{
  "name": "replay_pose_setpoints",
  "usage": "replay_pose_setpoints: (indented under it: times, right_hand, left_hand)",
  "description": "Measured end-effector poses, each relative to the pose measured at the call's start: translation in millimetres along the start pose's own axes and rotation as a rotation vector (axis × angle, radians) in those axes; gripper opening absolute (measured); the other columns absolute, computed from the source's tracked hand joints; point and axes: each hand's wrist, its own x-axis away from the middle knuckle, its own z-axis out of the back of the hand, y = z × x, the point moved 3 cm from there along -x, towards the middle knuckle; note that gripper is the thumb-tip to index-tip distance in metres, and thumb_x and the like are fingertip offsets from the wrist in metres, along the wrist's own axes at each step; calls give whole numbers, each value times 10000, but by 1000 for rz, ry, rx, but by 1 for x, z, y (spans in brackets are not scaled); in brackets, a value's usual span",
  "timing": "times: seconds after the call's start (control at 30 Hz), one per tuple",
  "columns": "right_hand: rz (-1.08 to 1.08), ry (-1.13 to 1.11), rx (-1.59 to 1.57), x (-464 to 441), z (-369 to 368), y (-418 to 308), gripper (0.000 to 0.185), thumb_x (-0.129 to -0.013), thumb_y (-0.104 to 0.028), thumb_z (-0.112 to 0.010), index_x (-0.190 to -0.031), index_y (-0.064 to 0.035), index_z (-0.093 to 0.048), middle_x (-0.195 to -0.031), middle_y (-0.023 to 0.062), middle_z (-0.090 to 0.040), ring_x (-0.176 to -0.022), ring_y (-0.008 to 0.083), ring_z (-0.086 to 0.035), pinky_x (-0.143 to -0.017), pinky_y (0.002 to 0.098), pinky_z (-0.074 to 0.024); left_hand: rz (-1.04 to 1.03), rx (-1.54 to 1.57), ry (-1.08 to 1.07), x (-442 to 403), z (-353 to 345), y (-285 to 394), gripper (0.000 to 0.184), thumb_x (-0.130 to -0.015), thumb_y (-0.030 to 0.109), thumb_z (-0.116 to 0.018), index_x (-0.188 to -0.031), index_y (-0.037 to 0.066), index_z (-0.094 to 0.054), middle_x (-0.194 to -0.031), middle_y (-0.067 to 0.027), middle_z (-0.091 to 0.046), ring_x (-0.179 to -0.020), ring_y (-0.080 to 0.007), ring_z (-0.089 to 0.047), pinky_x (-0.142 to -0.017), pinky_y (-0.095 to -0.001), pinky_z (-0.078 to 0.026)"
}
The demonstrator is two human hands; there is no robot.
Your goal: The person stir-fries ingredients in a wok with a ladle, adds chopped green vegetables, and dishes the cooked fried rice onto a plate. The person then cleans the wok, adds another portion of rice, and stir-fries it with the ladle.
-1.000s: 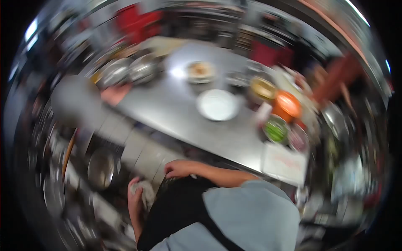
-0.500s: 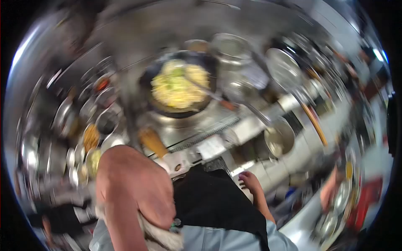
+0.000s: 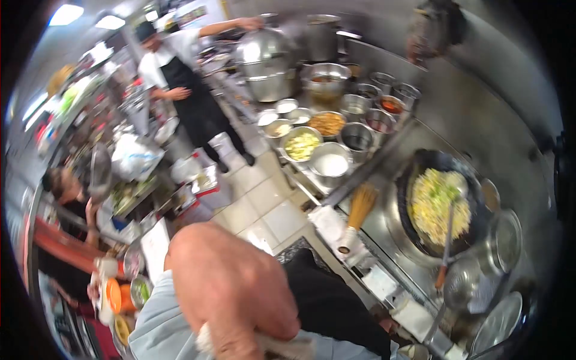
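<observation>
Now, left hand (image 3: 234, 282): curled round pale cloth (image 3: 288, 347)
Right hand (image 3: 390, 324): barely visible, can't tell its grip
Wok (image 3: 431, 161): rightward, nearer right hand
Ladle (image 3: 448, 237): handle (wood-tipped) slants toward that side

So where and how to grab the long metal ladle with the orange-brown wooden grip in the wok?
Wooden grip, from the front side of the steel stove, probably in a wrap grasp. It sticks out past the round black wok; the bowl end sits in the yellow-green food. Mind the round metal utensil close beside it.
</observation>
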Motion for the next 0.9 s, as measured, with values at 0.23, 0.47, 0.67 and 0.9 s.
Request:
replay_pose_setpoints:
  times: [0.23, 0.47, 0.67, 0.9]
  right_hand:
    - [284, 185, 489, -59, -32, -54, 316, -998, -325, -557, -1105, -42, -646, -1005, 144, -690, -903, 308, -672, -726, 474, -566]
    - [364, 185, 630, -69, -48, -54, 372, -1005, -363, -536, -1135, -35, -655, -1057, 166, -696, -968, 328, -669, -774, 497, -567]
    - [442, 127, 640, -73, -53, -21, 421, -1011, -395, -517, -1160, -29, -663, -1101, 184, -702, -1023, 345, -666, -815, 516, -568]
    - [415, 129, 521, -73, -48, 2, 489, -994, -447, -540, -1220, -30, -661, -1191, 202, -696, -1135, 345, -644, -878, 505, -561]
  left_hand:
    - [1138, -1162, 898, 145, 56, 17, 883, -883, 245, -776, -1614, 91, -306, -1581, -196, -457, -1443, -309, -461, -1193, -371, -361]
    - [1358, -1436, 2090, 483, 47, 233, 655, -931, 306, -628, -1510, 68, -435, -1354, -181, -635, -1192, -295, -618, -1032, -408, -483]
    - [769, -894, 1873, 655, -56, 384, 553, -1000, 389, -438, -1417, 39, -541, -1258, -170, -692, -1031, -311, -683, -955, -459, -517]
    - [656, -604, 1857, 622, -112, 345, 552, -969, 451, -469, -1347, 64, -580, -1025, -172, -733, -870, -300, -705, -830, -449, -556]
